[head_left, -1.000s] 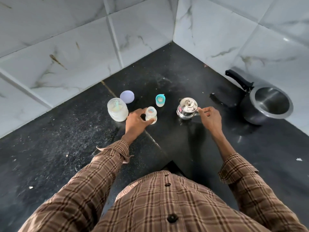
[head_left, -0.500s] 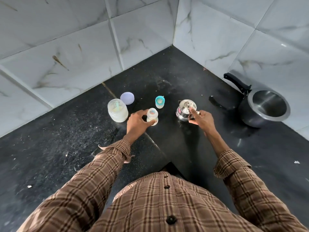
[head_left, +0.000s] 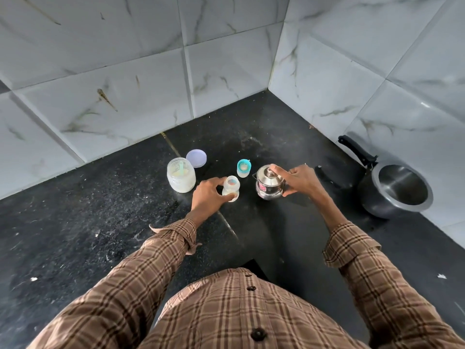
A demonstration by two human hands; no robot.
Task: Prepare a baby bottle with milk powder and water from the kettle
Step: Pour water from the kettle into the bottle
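An open baby bottle [head_left: 231, 188] stands on the black counter [head_left: 100, 222], and my left hand [head_left: 207, 197] wraps its lower part from the left. A small steel kettle [head_left: 268, 186] with a lid stands just right of it. My right hand [head_left: 298, 180] grips the kettle from the right, forefinger lying on the lid knob. The bottle's teal-ringed teat cap [head_left: 243, 168] stands behind the two. An open jar of milk powder [head_left: 181, 178] with a scoop inside sits to the left, its lilac lid [head_left: 196, 158] lying flat behind it.
A dark pressure cooker pot [head_left: 397, 190] with a long black handle sits at the right against the tiled wall. Marble-look tiled walls meet in a corner behind the objects. My plaid shirt fills the bottom of the view.
My right hand has shifted from the kettle's handle side to grip the body, forefinger on the lid. My left hand stays on the bottle.
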